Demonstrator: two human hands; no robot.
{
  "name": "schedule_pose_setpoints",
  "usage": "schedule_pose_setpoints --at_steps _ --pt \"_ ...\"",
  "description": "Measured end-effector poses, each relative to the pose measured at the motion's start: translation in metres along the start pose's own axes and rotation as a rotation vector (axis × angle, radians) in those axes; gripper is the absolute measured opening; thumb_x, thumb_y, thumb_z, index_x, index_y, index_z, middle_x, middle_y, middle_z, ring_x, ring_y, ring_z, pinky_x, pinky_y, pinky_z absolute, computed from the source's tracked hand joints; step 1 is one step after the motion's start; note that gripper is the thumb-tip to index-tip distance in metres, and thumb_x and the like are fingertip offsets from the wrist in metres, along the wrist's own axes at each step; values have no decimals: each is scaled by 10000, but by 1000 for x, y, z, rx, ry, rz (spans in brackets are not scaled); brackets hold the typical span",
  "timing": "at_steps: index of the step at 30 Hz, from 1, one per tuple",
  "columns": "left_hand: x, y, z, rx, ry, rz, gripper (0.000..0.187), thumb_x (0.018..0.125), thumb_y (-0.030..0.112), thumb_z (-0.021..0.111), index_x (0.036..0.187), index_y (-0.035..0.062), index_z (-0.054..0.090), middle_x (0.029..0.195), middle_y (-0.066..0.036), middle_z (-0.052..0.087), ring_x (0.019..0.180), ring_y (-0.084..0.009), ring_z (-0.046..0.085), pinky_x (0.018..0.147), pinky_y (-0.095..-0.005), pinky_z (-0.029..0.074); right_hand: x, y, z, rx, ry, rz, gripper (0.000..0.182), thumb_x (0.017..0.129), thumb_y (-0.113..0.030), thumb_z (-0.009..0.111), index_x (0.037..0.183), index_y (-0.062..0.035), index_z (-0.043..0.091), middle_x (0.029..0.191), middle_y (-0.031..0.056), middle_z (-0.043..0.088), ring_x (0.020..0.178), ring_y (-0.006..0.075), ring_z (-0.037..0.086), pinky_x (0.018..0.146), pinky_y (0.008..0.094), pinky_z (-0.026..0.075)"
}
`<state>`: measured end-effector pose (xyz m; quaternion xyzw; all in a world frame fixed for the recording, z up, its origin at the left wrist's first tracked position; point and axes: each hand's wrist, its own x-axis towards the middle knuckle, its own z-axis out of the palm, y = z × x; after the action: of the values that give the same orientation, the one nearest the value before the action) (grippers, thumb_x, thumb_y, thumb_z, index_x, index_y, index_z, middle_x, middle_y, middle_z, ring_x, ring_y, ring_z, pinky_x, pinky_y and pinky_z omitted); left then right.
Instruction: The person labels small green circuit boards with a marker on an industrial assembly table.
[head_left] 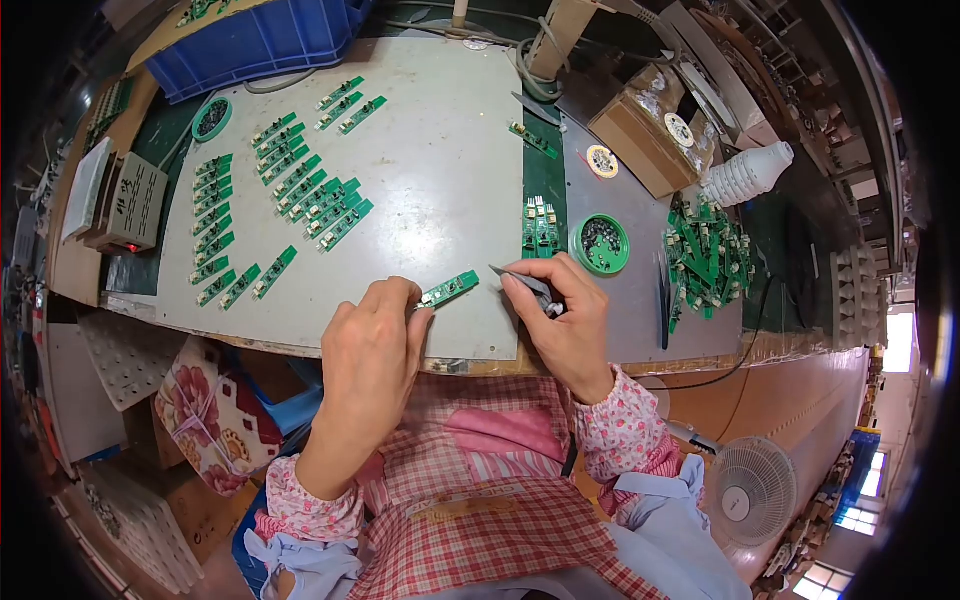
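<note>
Green circuit board [449,290] at near part of grey work surface [430,180]; one end pinched between thumb and fingers of left hand [372,340]. Right hand [570,322] grasps dark pointed tool [534,287], tip just beside board's other end. Leftward: rows of similar boards [298,176]. Rightward: green dish [604,270] of small dark parts, then heaped boards [706,250].

Board [450,290] in left grip [375,330], tool [536,288] in right [566,325]

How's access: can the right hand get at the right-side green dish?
Probably yes: the right hand sits close to the green dish with nothing visible between them, though its tweezers point away from it.
</note>
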<state>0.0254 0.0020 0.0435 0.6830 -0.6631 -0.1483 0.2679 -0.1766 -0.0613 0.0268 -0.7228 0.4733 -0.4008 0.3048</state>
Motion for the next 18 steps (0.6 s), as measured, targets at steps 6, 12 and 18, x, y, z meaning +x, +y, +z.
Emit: schedule_pose_setpoints --at_steps 6,12,18 --pt "1 -2 3 -11 75 40 204 897 104 785 1078 47 711 935 -114 722 751 -309 657 717 -406 504 2 1 9 7 0 11 132 895 -74 797 1014 -30 760 867 100 691 756 218 680 688 328 524" --pt "-6 -1 21 -98 186 96 221 849 73 804 1057 52 735 912 -81 717 746 -273 640 704 -377 481 0 4 7 -18 9 -11 121 873 -45 822 973 -5 768 844 62 684 742 138 625 667 281 479" --pt "-9 0 40 -148 273 135 233 808 62 815 1027 70 735 883 -49 703 743 -242 636 706 -365 456 -1 2 9 -119 33 -114 130 818 -21 848 924 -20 771 803 75 687 702 185 632 630 310 481"
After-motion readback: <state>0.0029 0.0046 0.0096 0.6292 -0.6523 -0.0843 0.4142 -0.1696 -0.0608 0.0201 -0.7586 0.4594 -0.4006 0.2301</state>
